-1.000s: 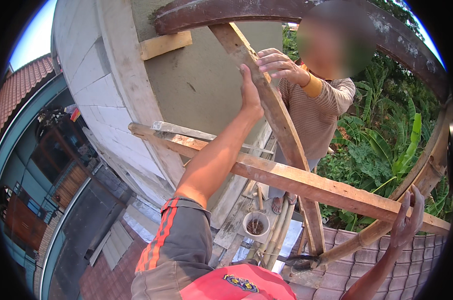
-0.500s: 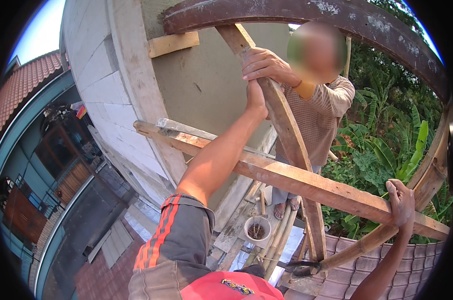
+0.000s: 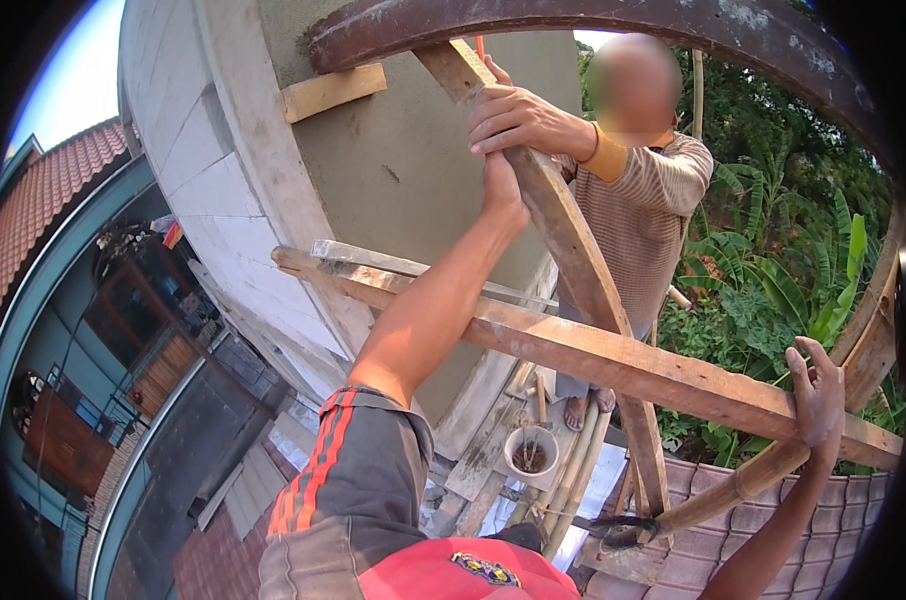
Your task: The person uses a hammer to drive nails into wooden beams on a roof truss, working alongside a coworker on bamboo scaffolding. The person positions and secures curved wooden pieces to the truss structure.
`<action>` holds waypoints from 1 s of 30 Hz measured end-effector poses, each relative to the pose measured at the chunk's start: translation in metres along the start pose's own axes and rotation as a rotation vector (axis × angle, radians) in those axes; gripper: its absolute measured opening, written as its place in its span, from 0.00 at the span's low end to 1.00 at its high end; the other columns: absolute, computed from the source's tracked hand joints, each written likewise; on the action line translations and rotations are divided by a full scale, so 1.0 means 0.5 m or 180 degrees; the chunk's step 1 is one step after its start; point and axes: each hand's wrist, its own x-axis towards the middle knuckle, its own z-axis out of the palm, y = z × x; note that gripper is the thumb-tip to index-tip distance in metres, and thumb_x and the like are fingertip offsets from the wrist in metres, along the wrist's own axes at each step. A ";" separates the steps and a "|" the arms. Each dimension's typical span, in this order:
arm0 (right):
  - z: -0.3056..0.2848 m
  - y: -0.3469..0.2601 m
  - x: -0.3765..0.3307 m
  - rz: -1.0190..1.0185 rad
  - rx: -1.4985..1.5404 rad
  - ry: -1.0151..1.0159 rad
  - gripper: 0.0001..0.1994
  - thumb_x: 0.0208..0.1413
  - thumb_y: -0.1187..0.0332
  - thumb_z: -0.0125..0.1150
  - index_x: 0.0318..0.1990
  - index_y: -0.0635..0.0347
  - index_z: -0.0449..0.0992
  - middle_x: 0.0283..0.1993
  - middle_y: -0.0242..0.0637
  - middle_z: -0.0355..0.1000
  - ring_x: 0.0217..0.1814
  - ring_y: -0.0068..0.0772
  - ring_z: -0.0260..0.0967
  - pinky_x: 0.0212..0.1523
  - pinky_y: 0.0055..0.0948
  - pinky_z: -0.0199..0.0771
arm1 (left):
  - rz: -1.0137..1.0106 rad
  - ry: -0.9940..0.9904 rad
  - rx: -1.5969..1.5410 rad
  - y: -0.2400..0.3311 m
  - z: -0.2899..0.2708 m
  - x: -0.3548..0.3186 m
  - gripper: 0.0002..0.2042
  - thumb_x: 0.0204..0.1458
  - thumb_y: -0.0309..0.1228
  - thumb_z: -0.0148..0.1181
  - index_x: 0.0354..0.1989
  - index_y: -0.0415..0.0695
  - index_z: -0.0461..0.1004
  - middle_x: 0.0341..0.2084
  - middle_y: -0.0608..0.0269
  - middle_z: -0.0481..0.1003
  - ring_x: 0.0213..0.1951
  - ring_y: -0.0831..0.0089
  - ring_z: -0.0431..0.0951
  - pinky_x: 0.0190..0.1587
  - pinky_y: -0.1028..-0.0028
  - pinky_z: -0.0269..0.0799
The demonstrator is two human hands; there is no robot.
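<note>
Head view, grey rendered wall (image 3: pixel 413 170), timber scaffold (image 3: pixel 613 360)

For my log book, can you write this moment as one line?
left hand: gripping upright plank | right hand: on cross beam | co-worker's hand: on plank

No packages, labels, signs or screens.

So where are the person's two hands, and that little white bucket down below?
left hand (image 3: pixel 501 190), head view, back of hand on the slanted plank
right hand (image 3: pixel 818 395), head view, palm
white bucket (image 3: pixel 531 440), head view, rim
</note>
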 end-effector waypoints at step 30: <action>0.000 -0.004 -0.002 -0.0056 -0.0260 0.0117 0.26 0.71 0.47 0.60 0.61 0.61 0.79 0.45 0.56 0.80 0.39 0.55 0.73 0.48 0.49 0.72 | 0.0012 -0.0169 -0.0044 -0.003 0.031 -0.024 0.40 0.71 0.69 0.33 0.69 0.42 0.64 0.55 0.54 0.76 0.56 0.61 0.81 0.58 0.55 0.81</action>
